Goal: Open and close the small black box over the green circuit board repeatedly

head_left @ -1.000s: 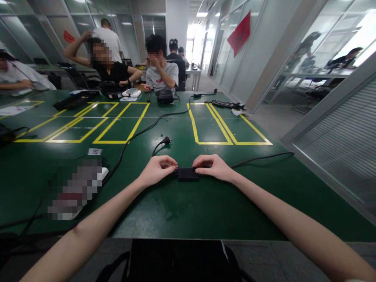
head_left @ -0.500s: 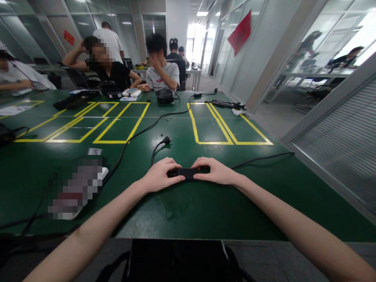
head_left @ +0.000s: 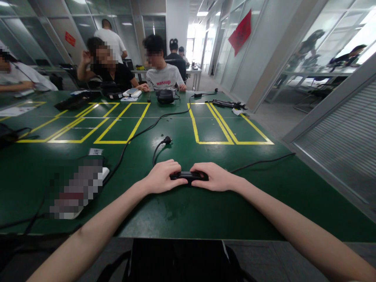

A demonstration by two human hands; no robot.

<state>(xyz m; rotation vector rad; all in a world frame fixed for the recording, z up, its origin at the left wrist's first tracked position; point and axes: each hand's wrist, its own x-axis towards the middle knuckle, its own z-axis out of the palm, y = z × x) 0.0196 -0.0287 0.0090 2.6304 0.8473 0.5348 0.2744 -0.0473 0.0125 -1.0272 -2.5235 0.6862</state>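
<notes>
Green worktop [head_left: 164, 219]: oblong black plastic box [head_left: 185, 175], probably light, stiff, best held endwise; left hand [head_left: 161, 176] and right hand [head_left: 219, 178] fingers clamped it

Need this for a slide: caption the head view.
Both hands grip a black box at the green table, plug beyond.

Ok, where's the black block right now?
In the head view, just below centre: the black block is held between the left hand and right hand, nearer the camera than the black plug on the green table.
</notes>
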